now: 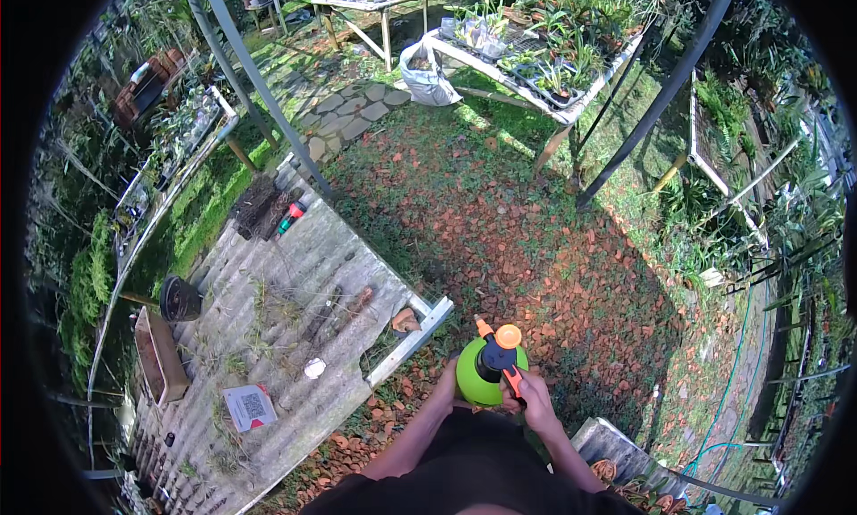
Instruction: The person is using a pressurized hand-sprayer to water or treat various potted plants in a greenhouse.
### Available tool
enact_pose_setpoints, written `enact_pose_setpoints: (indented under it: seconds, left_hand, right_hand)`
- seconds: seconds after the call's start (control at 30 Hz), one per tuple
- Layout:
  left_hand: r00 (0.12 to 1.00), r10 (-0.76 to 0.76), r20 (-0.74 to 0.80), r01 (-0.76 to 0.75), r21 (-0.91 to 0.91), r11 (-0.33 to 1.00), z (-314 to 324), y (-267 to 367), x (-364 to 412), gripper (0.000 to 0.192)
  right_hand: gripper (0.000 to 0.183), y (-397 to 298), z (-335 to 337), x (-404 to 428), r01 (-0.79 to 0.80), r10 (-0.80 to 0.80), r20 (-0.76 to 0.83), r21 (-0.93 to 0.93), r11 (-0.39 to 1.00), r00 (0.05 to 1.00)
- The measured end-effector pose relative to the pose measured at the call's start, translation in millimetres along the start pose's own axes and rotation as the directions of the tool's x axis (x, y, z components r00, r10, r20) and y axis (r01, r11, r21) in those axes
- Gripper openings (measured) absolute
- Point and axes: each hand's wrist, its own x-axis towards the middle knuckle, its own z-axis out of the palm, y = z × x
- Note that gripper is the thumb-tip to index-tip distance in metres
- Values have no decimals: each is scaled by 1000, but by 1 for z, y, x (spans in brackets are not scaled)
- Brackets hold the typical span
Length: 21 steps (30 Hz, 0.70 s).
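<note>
A green pump sprayer bottle (477, 384) is in front of my body, above ground strewn with broken red terracotta. Its head is black, with an orange pump knob (509, 336) on top and an orange nozzle (483, 326) pointing away from me. My right hand (533, 398) is closed around the black and orange handle. Against the bottle's left side rests my left hand (444, 389), supporting it; its fingers are mostly hidden behind the bottle.
To the left, a corrugated-sheet bench (315, 274) bears a printed card (250, 408), a rectangular planter (159, 358), a black pot (179, 299) and a terracotta shard (405, 320). Metal posts (264, 86) rise nearby. Ahead are a plant table (569, 113) and a white sack (430, 76).
</note>
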Motion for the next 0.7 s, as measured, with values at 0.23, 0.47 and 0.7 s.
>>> enact_pose_setpoints:
  seconds: [0.23, 0.47, 0.7]
  left_hand:
    - [998, 40, 50, -44, 63, 997, 45, 101, 37, 65]
    - [965, 200, -173, -226, -149, 963, 65, 168, 71, 59]
    - [816, 435, -381, -479, -23, 878, 97, 264, 86, 51]
  right_hand:
    - [45, -53, -51, 74, 125, -120, -56, 95, 988, 991]
    - [46, -80, -86, 178, 90, -94, 16, 159, 983, 995]
    - [31, -99, -132, 294, 13, -56, 269, 156, 988, 961]
